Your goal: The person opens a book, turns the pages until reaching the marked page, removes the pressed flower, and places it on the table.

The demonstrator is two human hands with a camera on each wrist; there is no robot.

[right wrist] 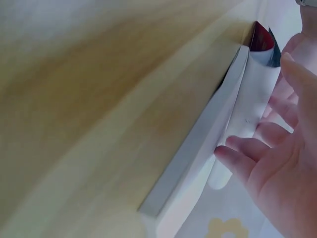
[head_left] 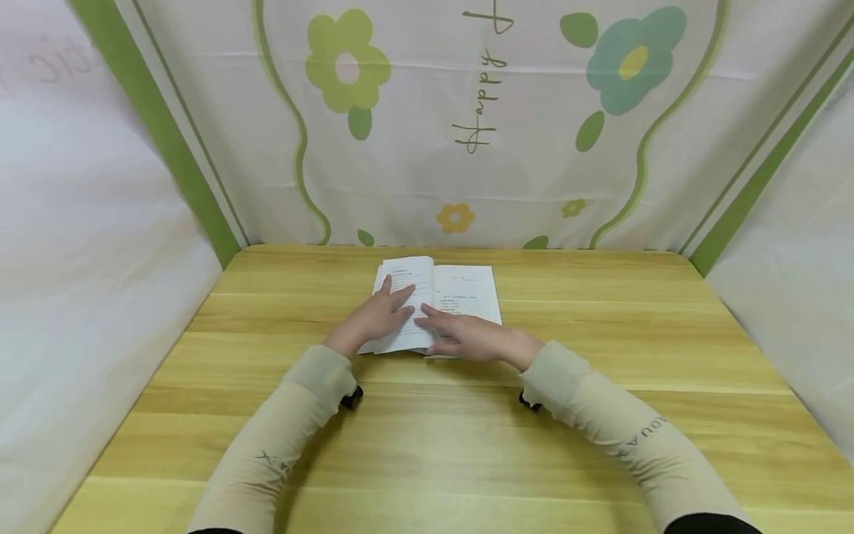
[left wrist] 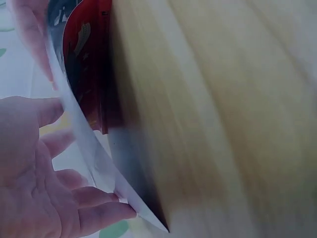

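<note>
A white paper book with small print (head_left: pixel 437 285) lies open near the far edge of the yellow-brown wooden table (head_left: pixel 427 452), so the opening part looks done. The left hand (head_left: pixel 380 313) is on the left page, its fingers straight and spread apart. The right hand (head_left: pixel 477 337) touches the pages by the middle fold, its fingers loosely stretched — neither of the hands grips anything. One bit seems left, I think: the book is not flat yet. In the left wrist view its left side bows up, and a red and dark cover (left wrist: pixel 88 64) shows underneath (I can't tell how hard the fingers press).
</note>
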